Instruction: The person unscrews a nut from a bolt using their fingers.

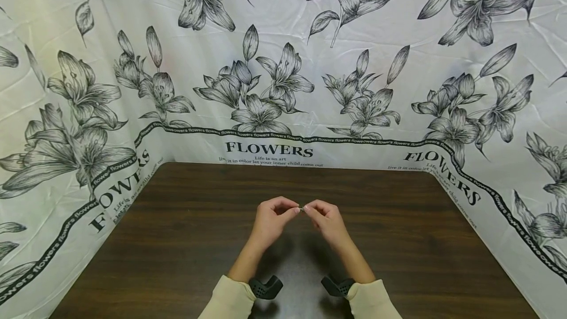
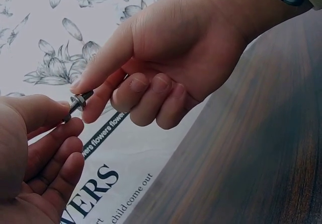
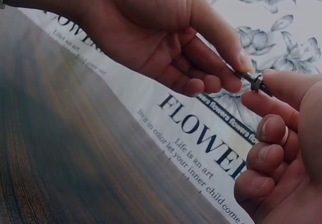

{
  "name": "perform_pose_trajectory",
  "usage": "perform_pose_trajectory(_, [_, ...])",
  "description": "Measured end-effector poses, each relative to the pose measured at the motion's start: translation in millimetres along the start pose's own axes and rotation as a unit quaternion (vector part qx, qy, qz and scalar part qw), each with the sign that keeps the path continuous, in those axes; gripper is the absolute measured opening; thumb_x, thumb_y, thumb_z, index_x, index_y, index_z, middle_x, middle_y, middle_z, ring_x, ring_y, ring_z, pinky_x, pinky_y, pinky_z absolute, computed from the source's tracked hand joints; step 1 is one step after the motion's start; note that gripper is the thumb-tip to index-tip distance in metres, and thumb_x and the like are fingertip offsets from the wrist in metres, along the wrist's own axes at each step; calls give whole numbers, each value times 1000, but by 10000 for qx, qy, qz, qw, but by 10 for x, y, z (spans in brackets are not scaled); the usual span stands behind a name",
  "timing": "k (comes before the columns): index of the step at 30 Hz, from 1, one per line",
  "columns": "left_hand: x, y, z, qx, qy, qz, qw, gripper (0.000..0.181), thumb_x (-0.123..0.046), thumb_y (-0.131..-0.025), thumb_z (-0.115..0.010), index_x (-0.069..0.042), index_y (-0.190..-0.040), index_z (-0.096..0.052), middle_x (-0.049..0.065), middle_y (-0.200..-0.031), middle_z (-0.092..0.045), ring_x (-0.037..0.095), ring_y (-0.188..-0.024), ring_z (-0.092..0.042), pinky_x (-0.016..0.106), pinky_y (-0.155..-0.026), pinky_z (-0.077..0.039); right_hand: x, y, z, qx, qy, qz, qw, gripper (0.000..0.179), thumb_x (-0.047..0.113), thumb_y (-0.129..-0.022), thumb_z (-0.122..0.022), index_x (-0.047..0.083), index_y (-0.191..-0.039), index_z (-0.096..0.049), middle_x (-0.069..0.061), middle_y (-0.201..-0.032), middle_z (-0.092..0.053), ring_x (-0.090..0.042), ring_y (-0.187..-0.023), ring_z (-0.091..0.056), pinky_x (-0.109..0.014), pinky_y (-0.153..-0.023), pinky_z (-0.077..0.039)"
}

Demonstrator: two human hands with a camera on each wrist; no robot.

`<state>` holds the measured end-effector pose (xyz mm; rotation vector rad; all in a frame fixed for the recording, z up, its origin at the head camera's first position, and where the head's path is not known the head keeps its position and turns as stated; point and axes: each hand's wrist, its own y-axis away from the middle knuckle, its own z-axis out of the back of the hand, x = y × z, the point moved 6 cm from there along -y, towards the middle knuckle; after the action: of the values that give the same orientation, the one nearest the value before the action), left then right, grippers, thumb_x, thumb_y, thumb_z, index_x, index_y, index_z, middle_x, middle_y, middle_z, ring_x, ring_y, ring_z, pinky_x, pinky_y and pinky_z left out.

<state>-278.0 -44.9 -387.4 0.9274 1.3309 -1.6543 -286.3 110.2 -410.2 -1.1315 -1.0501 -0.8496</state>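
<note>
A small metal bolt [image 2: 76, 104] is held up above the worktop [image 1: 177, 240], about midway between its left and right edges and toward the far edge. One end is pinched between thumb and finger of the left hand [image 1: 274, 218]; the opposite end is pinched likewise by the right hand [image 1: 328, 220]. A metal ring [image 3: 257, 82] is carried around the shank; whether it is a nut or a washer cannot be told.

The step in hand is judged to be a fine two-handed adjustment of these parts; whether anything is being turned cannot be made out. For the next move, steady alignment is called for: one end should be kept firmly gripped while the other is worked lightly.
</note>
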Motion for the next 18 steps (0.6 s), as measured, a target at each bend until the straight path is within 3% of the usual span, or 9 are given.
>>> perform_pose_trajectory(6, [8,-11,-1,0,-51,-26,10000,7,1,-84,-73,5,-89,-72,14,-82,-70,16,-72,-63,26,-66,-51,8,-1,7,-24,-60,34,10000,16,1,-95,-59,-14,-100,-65,-11,-59,-42,-9,-48,-38,-21,-47,-33])
perform_pose_trajectory(18, [28,-6,-14,44,-45,51,10000,8,-1,-84,-73,6,-90,-72,12,-82,-70,16,-72,-62,25,-66,-50,8,4,31,-64,-168,32,9998,13,-2,-92,-62,-11,-101,-65,-7,-60,-43,-11,-48,-38,-23,-47,-34])
